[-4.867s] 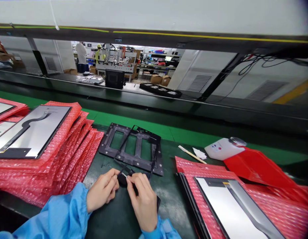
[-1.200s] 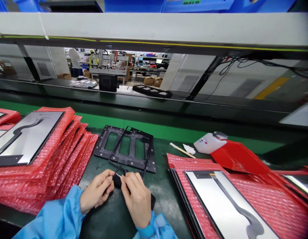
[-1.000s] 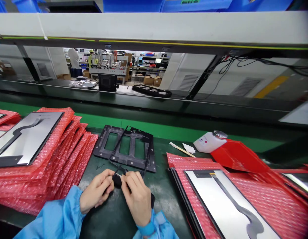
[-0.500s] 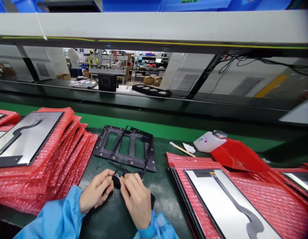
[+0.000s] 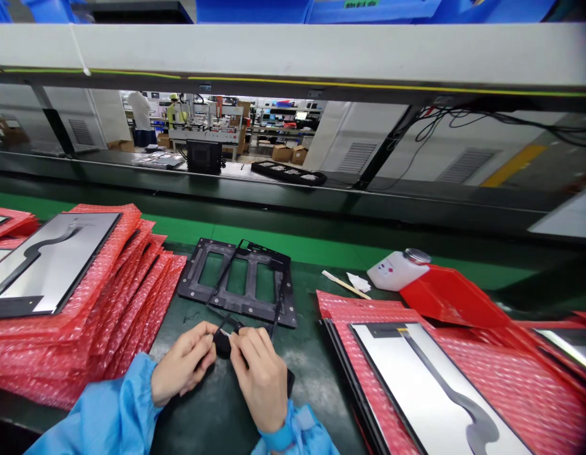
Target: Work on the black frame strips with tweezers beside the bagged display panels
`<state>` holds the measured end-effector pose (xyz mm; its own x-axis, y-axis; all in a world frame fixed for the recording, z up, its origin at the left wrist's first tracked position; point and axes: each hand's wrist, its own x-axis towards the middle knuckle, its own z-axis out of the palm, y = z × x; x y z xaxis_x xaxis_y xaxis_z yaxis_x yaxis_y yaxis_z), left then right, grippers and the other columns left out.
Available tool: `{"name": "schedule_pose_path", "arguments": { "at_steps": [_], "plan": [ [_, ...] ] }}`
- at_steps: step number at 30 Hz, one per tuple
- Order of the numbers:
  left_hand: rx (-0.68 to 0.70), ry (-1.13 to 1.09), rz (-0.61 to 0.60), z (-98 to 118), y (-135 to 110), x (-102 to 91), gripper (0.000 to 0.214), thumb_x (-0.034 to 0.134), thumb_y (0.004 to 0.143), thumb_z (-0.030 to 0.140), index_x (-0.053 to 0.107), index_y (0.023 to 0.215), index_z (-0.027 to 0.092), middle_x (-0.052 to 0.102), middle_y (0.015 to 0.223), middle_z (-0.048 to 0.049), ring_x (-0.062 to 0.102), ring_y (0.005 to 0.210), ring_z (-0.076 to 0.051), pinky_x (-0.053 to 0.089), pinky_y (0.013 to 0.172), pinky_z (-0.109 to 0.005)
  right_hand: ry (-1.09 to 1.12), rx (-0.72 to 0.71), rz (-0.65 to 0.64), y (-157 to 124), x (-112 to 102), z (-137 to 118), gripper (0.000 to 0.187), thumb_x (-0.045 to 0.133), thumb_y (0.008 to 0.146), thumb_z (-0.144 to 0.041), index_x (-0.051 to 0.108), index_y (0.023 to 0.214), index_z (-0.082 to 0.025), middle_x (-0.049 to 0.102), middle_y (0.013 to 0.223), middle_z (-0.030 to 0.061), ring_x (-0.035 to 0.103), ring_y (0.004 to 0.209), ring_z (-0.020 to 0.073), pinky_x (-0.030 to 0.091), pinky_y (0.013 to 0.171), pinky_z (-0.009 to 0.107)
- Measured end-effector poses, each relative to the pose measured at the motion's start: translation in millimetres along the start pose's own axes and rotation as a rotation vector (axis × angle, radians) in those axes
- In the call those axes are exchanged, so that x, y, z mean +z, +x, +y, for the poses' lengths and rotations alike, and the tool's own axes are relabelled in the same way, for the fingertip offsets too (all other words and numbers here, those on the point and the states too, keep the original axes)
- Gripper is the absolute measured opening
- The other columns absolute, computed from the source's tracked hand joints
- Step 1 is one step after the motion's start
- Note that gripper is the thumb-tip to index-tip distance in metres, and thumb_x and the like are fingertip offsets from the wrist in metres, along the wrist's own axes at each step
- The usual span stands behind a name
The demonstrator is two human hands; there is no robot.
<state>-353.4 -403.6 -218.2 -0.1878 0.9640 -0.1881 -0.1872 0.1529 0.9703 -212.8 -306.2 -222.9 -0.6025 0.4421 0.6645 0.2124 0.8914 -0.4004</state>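
Observation:
My left hand (image 5: 184, 363) is closed, its thumb and fingertips pinching the left edge of a small black part (image 5: 221, 345). Against the other side of that part, my right hand (image 5: 259, 373) is closed in a pinch too. A tiny pale sliver shows at its fingertips, too small to name. Just beyond both hands lies a thin black rectangular frame (image 5: 219, 283), resting at an angle across a dark fixture plate (image 5: 248, 307) with several openings. Another black object (image 5: 291, 382) is partly hidden behind my right wrist.
Red bubble-wrap pouches (image 5: 126, 303) are piled at left, a display panel (image 5: 60, 259) on top. At right, another panel (image 5: 430, 379) lies on red bubble wrap. Behind it are a white bottle (image 5: 397, 270), a wooden stick (image 5: 346, 284) and a red bin (image 5: 456, 296). A shelf (image 5: 293, 54) spans overhead.
My right fingertips have shifted very slightly to the right at the black part. My left hand keeps its pinch in the same place.

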Motion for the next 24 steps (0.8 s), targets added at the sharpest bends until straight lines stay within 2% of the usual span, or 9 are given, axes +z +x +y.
{"name": "schedule_pose_path", "arguments": {
  "at_steps": [6, 14, 17, 21, 24],
  "plan": [
    [0.006, -0.01, 0.013, 2.1, -1.2, 1.7, 0.033, 0.043, 0.093, 0.052, 0.045, 0.102, 0.02, 0.04, 0.066, 0.0085, 0.023, 0.029, 0.001, 0.018, 0.026, -0.01, 0.019, -0.036, -0.023, -2.0, 1.1, -0.3, 0.015, 0.046, 0.094, -0.012, 0.059, 0.086, -0.017, 0.061, 0.084, 0.0055, 0.054, 0.081, 0.0183, 0.048, 0.068, 0.031],
    [-0.012, 0.023, 0.004, -0.9, 1.7, -1.0, 0.034, 0.042, 0.093, 0.053, 0.044, 0.105, 0.021, 0.04, 0.065, 0.0088, 0.024, 0.029, 0.0, 0.021, 0.026, -0.01, 0.086, 0.064, 0.046, -1.6, 0.4, 5.9, 0.013, 0.048, 0.094, -0.013, 0.057, 0.086, -0.018, 0.06, 0.086, 0.0053, 0.055, 0.082, 0.018, 0.047, 0.071, 0.032],
    [-0.009, 0.057, 0.048, -3.9, 3.8, 0.0, 0.036, 0.043, 0.092, 0.053, 0.042, 0.109, 0.021, 0.035, 0.06, 0.0108, 0.022, 0.028, -0.001, 0.022, 0.026, -0.011, 0.076, 0.09, 0.071, -2.4, 0.3, 6.8, 0.012, 0.047, 0.095, -0.018, 0.059, 0.093, -0.018, 0.061, 0.091, 0.0065, 0.057, 0.085, 0.0184, 0.048, 0.072, 0.032],
    [0.07, 0.086, 0.128, -6.8, 5.6, 3.2, 0.038, 0.043, 0.091, 0.055, 0.045, 0.102, 0.019, 0.033, 0.058, 0.0108, 0.027, 0.033, -0.002, 0.032, 0.032, -0.011, 0.051, 0.077, 0.044, -2.8, 1.9, 5.0, 0.015, 0.045, 0.095, -0.022, 0.059, 0.098, -0.019, 0.062, 0.094, 0.0069, 0.06, 0.088, 0.019, 0.05, 0.072, 0.031],
    [0.055, 0.103, 0.146, -4.7, 5.3, 5.3, 0.039, 0.042, 0.09, 0.056, 0.046, 0.099, 0.019, 0.034, 0.059, 0.0093, 0.027, 0.038, -0.003, 0.026, 0.033, -0.01, 0.07, 0.083, -0.001, -4.3, 4.1, 4.6, 0.014, 0.045, 0.095, -0.021, 0.059, 0.097, -0.02, 0.062, 0.093, 0.0058, 0.06, 0.087, 0.0189, 0.049, 0.073, 0.031]
  ]
}}
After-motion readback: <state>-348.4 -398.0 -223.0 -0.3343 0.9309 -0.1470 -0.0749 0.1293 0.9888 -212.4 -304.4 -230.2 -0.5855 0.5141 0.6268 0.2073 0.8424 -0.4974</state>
